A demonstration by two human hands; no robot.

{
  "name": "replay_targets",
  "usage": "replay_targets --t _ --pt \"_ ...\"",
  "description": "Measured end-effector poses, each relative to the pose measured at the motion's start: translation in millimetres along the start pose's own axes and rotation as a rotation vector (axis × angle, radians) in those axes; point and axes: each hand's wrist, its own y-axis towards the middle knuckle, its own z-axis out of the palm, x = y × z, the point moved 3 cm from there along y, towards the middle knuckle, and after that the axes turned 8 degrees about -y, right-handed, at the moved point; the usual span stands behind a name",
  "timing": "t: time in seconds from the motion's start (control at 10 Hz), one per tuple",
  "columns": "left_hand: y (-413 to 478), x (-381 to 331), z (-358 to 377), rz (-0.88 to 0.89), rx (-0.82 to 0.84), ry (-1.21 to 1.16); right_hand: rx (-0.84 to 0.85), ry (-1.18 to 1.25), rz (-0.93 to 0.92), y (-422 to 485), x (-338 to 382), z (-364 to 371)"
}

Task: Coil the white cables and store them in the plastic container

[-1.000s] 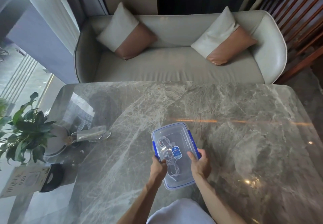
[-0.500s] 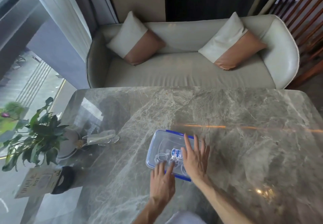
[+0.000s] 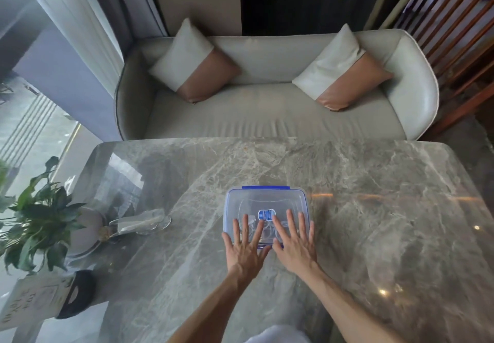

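both hands, left hand [image 3: 244, 249] and right hand [image 3: 294, 246], lie flat with fingers spread, gripping nothing, on the lidded plastic container [image 3: 267, 203]; white cables [image 3: 267, 231] seemingly inside.

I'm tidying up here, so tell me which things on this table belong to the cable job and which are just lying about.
Job: plastic container, lid on; white cables inside; left hand and right hand flat on the lid.

Lying about: potted plant, glass dish, printed card.

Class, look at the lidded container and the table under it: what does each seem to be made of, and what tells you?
Container: apparently clear plastic with blue trim; white cables show through its glossy lid.
Table: looks like polished grey marble or a stone-look slab; pale veins and mirror-like light reflections. Real stone or imitation cannot be told.
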Motion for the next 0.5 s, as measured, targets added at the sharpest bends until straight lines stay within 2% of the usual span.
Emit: replay_targets --t 0.3,0.4,0.5 --pt "6.5 -4.3 -40.8 -0.034 0.257 0.053 0.277 0.109 0.021 5.9 -2.3 -38.6" --pt "6.3 -3.9 -81.1 -0.026 0.225 -0.031 0.409 0.087 -0.022 9.4 -1.9 -75.0" --pt "7.3 5.3 -125.4 -0.017 0.094 -0.103 0.359 0.121 0.033 11.7 -13.8 -122.0"
